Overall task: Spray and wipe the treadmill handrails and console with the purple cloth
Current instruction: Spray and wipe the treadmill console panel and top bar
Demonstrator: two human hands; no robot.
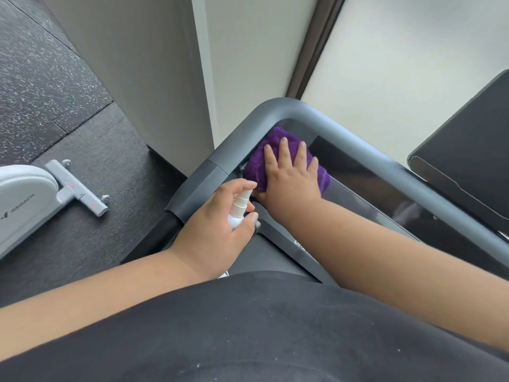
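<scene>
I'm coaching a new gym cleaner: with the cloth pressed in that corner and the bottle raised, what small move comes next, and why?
Probably slide the right hand with the purple cloth rightward along the glossy console. The cloth sits bunched in the left corner under the grey handrail, so the rest seems unwiped. The left hand keeps gripping the spray bottle.

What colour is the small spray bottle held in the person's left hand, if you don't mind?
White; the spray bottle shows best in the head view, gripped by the left hand.

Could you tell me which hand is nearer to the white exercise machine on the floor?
Left. The left hand, holding the spray bottle, is closer to the machine; the right hand presses the purple cloth farther away.
</scene>
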